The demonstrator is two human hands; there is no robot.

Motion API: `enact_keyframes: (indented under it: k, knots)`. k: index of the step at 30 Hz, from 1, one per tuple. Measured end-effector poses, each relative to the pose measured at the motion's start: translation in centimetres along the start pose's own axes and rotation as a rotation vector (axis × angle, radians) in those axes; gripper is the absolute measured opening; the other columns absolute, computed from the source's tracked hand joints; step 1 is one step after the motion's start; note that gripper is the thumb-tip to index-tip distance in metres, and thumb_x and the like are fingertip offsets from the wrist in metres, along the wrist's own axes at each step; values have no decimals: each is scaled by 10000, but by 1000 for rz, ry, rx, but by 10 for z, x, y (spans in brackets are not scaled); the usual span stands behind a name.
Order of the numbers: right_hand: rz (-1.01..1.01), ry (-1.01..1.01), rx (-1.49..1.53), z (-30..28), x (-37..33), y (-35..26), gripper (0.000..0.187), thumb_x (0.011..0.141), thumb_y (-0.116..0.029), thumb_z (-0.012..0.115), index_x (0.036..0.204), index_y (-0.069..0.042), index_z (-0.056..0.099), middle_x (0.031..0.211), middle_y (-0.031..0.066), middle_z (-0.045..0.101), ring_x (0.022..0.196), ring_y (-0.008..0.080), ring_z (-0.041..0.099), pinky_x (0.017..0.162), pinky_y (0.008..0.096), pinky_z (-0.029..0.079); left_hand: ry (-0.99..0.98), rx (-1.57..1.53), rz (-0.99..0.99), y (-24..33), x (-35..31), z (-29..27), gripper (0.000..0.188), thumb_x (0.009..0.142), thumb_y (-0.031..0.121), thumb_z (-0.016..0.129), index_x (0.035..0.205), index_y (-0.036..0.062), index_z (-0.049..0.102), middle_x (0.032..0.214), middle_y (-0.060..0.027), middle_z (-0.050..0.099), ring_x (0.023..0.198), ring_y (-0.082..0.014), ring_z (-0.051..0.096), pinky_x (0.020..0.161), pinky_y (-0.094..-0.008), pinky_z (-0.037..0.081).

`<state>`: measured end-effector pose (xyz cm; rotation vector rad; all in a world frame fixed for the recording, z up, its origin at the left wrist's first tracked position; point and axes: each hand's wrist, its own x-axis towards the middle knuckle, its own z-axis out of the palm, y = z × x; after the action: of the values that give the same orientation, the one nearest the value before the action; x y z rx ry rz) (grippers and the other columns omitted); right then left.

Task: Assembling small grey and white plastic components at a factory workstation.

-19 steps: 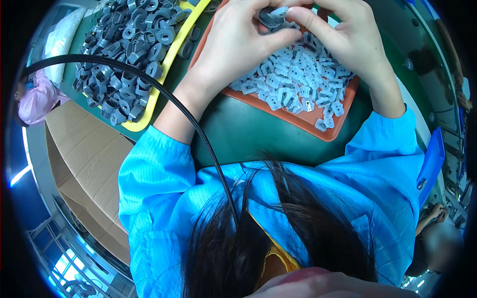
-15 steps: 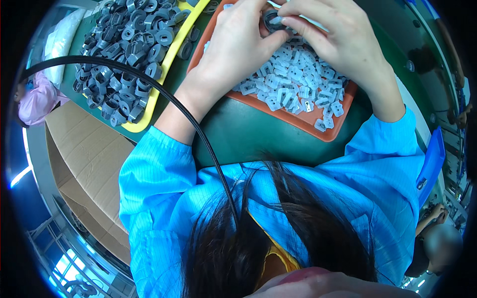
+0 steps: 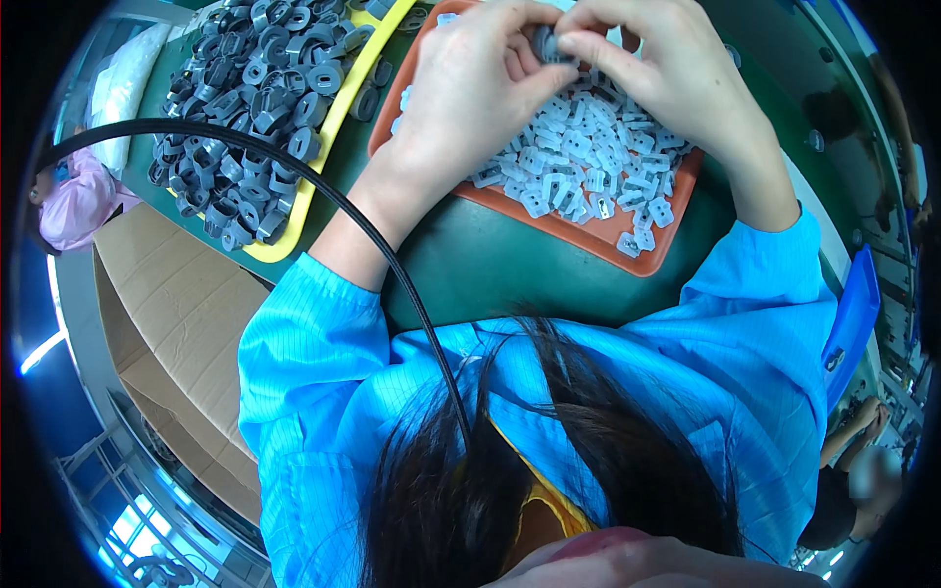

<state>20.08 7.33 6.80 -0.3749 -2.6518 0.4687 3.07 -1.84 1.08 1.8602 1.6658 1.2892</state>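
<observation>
I now see the grey part turned more edge-on between the two hands, over the far end of the orange tray; half a second ago its round opening faced me, with a pale bit showing at it under the right thumb; now I cannot make that bit out, and whether it is seated inside, hidden behind the thumb or taken away I cannot tell.

The left hand has its thumb and fingers closed on the grey part; the right hand is bent in with its thumb tip at the part's near side, but its other fingertips are too hidden for me to say what they grip; I judge that the fitting at the fingertips is further along, though unconfirmed.

The pale pieces lie much as they did, heaped in the orange tray below the hands; the grey pieces stay piled at the yellow tray to the left, with neither hand reaching there.
</observation>
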Motion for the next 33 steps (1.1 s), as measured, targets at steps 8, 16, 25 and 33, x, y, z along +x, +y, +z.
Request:
enact_keyframes:
  k: [8, 16, 25, 33]
  knots:
    - [543, 159, 1016, 26, -3, 33, 205, 932, -94, 748, 1044, 76, 727, 1025, 103, 740, 828, 102, 680, 677, 241, 562, 27, -170, 85, 1, 6, 1, 361, 805, -40, 806, 1137, -4, 670, 1016, -64, 525, 731, -76, 560, 639, -210, 482]
    - [696, -44, 1311, 28, -10, 46, 75, 899, 17, 719, 972, 31, 710, 879, 66, 731, 749, 84, 672, 665, 202, 528, 139, 157, 409, -7, 2, 3, 440, 804, 99, 839, 1208, 64, 667, 1076, -129, 598, 887, -285, 620, 793, -362, 505]
    - [453, -315, 1012, 4, -13, 40, 270, 831, -25, 716, 1098, -1, 680, 871, 4, 679, 732, 55, 648, 697, 203, 531, -139, 79, 563, 3, 14, -19, 344, 836, -37, 777, 1161, 43, 696, 939, -30, 691, 1001, -80, 647, 793, -237, 536]
    - [351, -9, 1040, 19, -19, 54, 342, 890, 6, 633, 1232, 1, 648, 1083, 36, 700, 925, 50, 646, 793, 187, 503, 76, 64, 580, 1, 13, -16, 579, 757, -2, 794, 1312, 80, 651, 1077, -73, 712, 947, -286, 622, 891, -396, 463]
